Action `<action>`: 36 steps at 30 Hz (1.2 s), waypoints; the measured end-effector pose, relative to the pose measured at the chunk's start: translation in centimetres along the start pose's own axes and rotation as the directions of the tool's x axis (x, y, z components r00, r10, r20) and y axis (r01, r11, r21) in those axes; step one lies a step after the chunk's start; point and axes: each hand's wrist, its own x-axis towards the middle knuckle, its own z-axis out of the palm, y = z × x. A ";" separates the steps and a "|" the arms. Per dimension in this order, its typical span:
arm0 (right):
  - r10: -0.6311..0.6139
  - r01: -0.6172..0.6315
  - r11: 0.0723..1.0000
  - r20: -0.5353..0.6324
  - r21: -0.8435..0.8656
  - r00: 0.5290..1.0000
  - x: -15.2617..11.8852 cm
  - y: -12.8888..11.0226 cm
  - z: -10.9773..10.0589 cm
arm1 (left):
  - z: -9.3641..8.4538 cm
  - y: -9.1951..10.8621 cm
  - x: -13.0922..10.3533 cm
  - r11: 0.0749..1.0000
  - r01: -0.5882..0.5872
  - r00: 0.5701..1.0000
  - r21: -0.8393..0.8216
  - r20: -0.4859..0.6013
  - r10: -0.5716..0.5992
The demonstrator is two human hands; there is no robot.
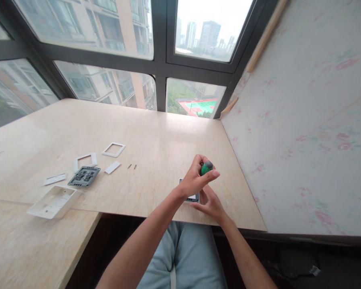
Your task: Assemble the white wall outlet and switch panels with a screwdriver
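Note:
My left hand (195, 178) is wrapped round the green and grey handle of a screwdriver (207, 167). The handle's end points up toward me; my fingers hide the shaft and tip. Just below, a wall switch (193, 198) with a dark grey frame and a white face lies at the marble surface, mostly covered by my left hand and wrist. My right hand (209, 204) grips its right edge, thumb at the near side and fingers behind.
On the left of the marble surface (156, 140) lie a second grey switch module (84, 176), a white mounting box (54, 202), white frames (114, 149), white cover strips (112, 167) and two small screws (135, 166). A papered wall (303, 120) bounds the right side; windows stand behind.

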 end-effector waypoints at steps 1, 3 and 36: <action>0.004 -0.004 1.000 0.000 -0.007 1.000 0.0 0.0 0.0 | 0.0 0.1 0.1 1.000 -0.008 1.000 -0.007 0.022 0.008; 0.008 -0.008 1.000 0.000 -0.021 1.000 0.0 0.2 0.0 | -0.2 0.4 0.1 1.000 -0.020 0.998 0.000 0.062 0.020; 0.114 -0.114 0.993 -0.018 -0.018 0.993 -0.3 0.6 0.0 | -1.1 1.6 1.3 0.990 0.109 0.962 -0.086 0.260 -0.083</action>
